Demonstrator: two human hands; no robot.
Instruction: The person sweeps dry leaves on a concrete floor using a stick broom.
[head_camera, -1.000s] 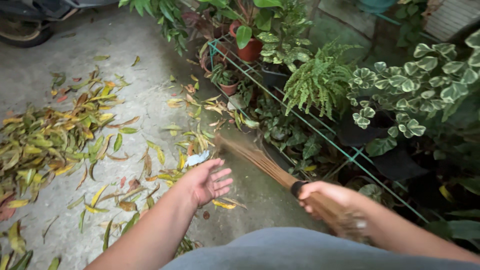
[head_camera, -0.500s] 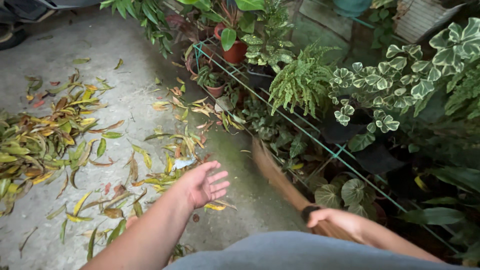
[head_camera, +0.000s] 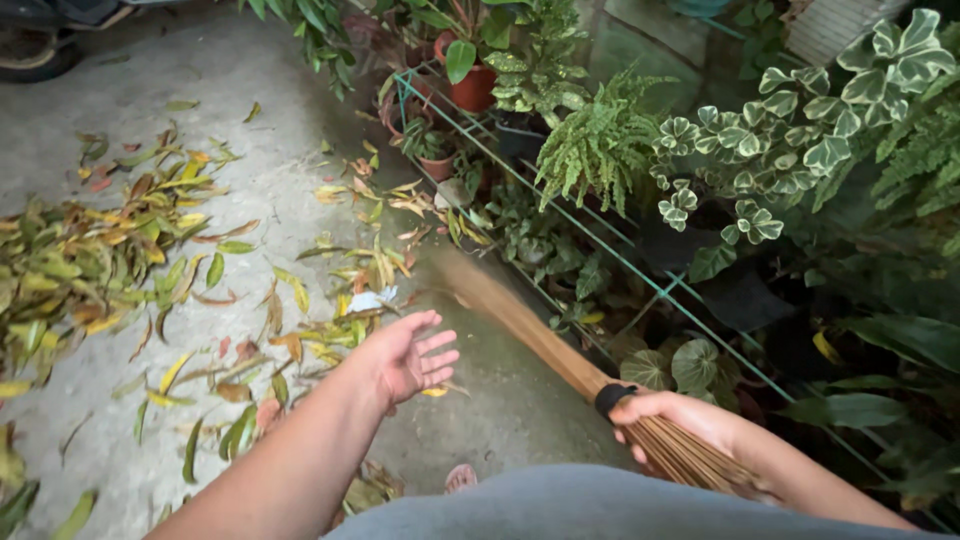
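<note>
My right hand (head_camera: 668, 418) grips a stick broom (head_camera: 530, 325) by its bundled end, just below a black band. The broom's brown bristles slant up and left, their blurred tips over the concrete near the plant rack. My left hand (head_camera: 408, 356) hovers open, palm down and fingers spread, above scattered fallen leaves (head_camera: 340, 300) on the concrete floor (head_camera: 500, 400). A bigger heap of yellow and green leaves (head_camera: 90, 260) lies at the left. A toe (head_camera: 460, 477) of my foot shows at the bottom.
A green wire rack (head_camera: 560, 215) runs diagonally along the right, packed with potted plants, a fern (head_camera: 600, 145) and a red pot (head_camera: 472, 88). A vehicle wheel (head_camera: 35, 50) sits at the top left corner.
The broom swung right toward the rack and then back left over the concrete. My left hand stayed open in about the same place. The view shifted slightly.
</note>
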